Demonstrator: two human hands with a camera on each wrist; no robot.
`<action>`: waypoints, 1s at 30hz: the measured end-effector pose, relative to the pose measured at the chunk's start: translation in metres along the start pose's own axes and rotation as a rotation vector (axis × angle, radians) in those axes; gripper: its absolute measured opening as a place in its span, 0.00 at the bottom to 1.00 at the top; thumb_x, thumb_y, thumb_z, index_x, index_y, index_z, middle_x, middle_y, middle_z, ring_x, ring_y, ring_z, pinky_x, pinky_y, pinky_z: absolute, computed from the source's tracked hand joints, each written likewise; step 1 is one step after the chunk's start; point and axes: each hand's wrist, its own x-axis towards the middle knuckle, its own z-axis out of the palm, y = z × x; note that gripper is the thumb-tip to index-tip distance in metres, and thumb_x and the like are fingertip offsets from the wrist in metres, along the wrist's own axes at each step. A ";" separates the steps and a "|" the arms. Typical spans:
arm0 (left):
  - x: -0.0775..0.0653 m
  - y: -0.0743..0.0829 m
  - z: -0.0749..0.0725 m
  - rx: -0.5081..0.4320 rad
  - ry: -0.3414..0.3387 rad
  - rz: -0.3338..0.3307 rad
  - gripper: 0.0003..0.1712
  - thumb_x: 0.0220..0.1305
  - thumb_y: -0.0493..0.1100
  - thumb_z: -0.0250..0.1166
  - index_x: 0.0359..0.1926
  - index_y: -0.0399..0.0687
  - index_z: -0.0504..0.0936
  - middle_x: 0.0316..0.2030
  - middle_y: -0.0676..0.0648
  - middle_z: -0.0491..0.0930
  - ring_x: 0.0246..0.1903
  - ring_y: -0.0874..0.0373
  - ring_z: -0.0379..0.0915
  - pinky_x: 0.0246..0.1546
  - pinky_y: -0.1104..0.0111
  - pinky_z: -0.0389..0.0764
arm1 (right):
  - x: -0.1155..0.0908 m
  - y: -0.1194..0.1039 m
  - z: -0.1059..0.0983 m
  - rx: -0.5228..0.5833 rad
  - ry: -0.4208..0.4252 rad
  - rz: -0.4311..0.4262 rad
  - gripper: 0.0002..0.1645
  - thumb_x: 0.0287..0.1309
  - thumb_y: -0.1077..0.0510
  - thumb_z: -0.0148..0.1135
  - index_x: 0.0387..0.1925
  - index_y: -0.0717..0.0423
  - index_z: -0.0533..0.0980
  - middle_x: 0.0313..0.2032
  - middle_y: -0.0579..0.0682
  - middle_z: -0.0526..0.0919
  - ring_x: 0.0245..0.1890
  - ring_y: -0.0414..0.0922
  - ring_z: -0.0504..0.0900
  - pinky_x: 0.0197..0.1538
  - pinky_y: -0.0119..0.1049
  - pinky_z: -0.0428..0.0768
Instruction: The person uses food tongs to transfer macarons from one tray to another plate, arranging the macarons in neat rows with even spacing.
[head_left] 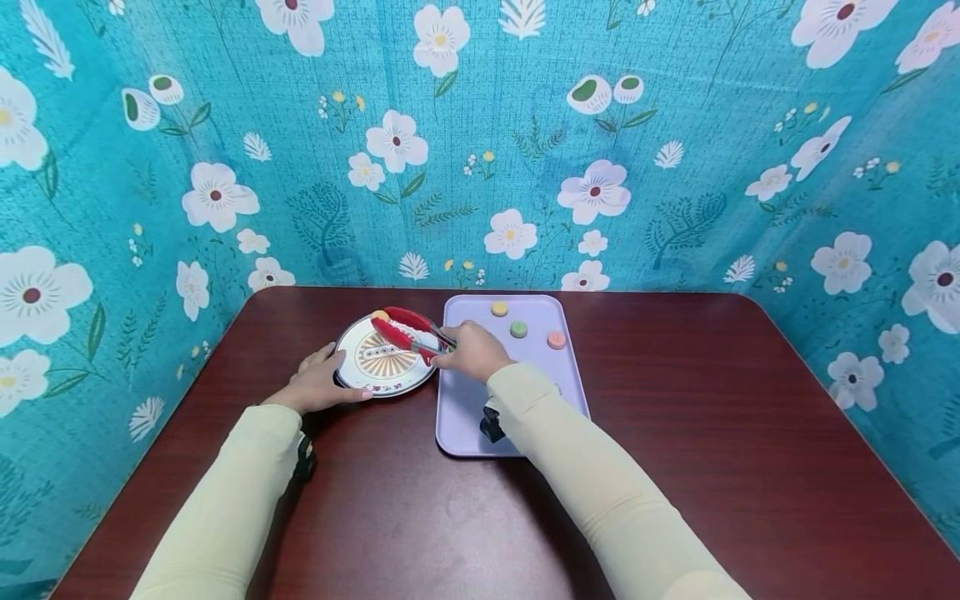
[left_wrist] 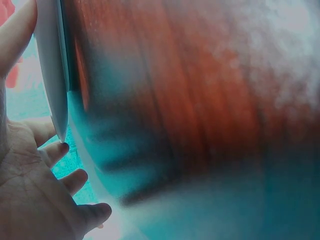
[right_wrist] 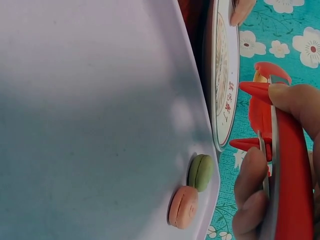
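My left hand (head_left: 318, 385) holds the left edge of a round white plate (head_left: 408, 375) with a printed sunburst pattern. In the left wrist view the plate's rim (left_wrist: 54, 75) lies between the thumb and the fingers. My right hand (head_left: 476, 354) grips red-and-metal tongs (head_left: 408, 318), reaching left over the plate. A yellow macaron (head_left: 381, 316) sits between the red tong tips, above the plate's far side; in the right wrist view only a sliver of this macaron (right_wrist: 257, 76) shows.
A lilac tray (head_left: 457, 425) lies right of the plate, partly under my right forearm. Toward its far end are a yellow macaron (head_left: 498, 308), a green macaron (head_left: 518, 329) and a pink macaron (head_left: 556, 340). Behind the dark wooden table (head_left: 697, 400) hangs a teal floral curtain (head_left: 465, 167).
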 end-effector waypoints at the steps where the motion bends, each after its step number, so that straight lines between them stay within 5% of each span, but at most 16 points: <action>1: 0.000 0.000 0.000 0.002 0.000 0.001 0.67 0.47 0.68 0.69 0.75 0.37 0.45 0.72 0.31 0.40 0.68 0.30 0.35 0.61 0.34 0.58 | 0.000 0.000 0.001 -0.001 0.000 0.000 0.39 0.52 0.46 0.72 0.64 0.52 0.71 0.55 0.53 0.80 0.46 0.44 0.76 0.53 0.39 0.77; 30: -0.003 0.004 -0.002 -0.008 0.002 -0.002 0.66 0.48 0.65 0.71 0.75 0.38 0.46 0.72 0.30 0.40 0.68 0.30 0.35 0.59 0.35 0.61 | 0.008 -0.002 0.013 -0.113 0.021 -0.043 0.36 0.54 0.45 0.69 0.62 0.55 0.73 0.55 0.55 0.80 0.52 0.48 0.78 0.55 0.42 0.76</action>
